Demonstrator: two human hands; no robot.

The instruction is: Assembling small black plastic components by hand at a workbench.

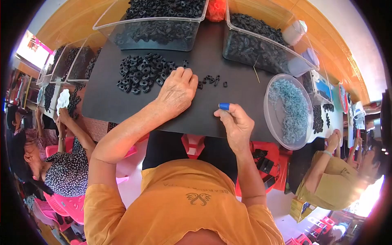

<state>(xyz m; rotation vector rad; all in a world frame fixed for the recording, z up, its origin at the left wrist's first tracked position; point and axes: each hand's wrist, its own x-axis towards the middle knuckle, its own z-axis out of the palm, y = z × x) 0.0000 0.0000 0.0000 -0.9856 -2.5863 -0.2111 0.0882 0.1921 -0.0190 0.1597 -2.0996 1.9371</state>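
My left hand (178, 92) is over the dark table, at the right edge of a pile of small black plastic parts (143, 72). Its fingers curl down and their tips are hidden, so what they hold cannot be seen. A few loose black parts (211, 79) lie just right of its knuckles. My right hand (238, 124) is near the table's front edge, a blue finger cover (224, 106) on its index finger. Thumb and index finger come close together in a pinch; anything between them is too small to make out.
Two clear bins, left (163, 34) and right (257, 45), hold many black parts at the back. A round clear tray (269, 110) of small bluish translucent pieces sits at the right. A thin stick (256, 73) leans at the right bin. Other people work on both sides.
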